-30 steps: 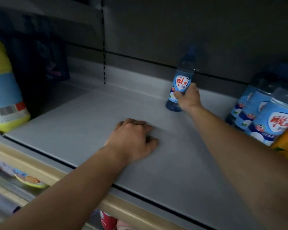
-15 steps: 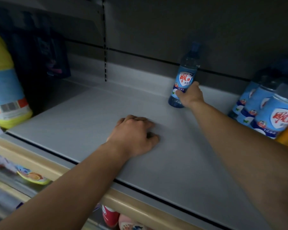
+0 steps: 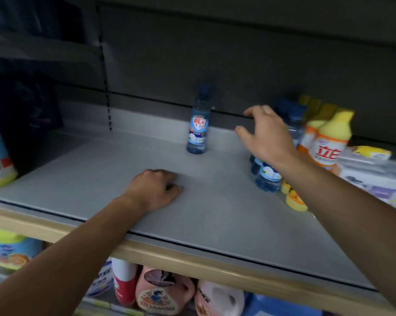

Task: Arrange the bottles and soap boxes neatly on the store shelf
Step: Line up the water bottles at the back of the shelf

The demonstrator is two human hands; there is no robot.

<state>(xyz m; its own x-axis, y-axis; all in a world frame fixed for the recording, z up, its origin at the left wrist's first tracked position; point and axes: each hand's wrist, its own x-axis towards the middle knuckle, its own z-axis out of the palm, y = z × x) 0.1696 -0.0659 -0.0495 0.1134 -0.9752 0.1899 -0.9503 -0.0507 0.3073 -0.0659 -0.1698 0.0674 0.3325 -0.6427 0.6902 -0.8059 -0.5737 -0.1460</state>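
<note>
Standing upright near grey shelf [image 3: 215, 224] back: slim blue-labelled clear plastic bottle [image 3: 198, 127]; right hand [image 3: 266, 135] fingers spread, empty; left hand [image 3: 153, 190] fingers curled, resting.

My right hand [image 3: 266, 135] is off the blue bottle [image 3: 198, 124] now, fingers spread in the air to its right, in front of the cluster of blue bottles [image 3: 268, 176]. The bottle stands alone, upright at the far edge of the shelf [image 3: 101, 179]. My view sits farther right, so orange bottles with yellow caps [image 3: 327, 142] show there.
</note>
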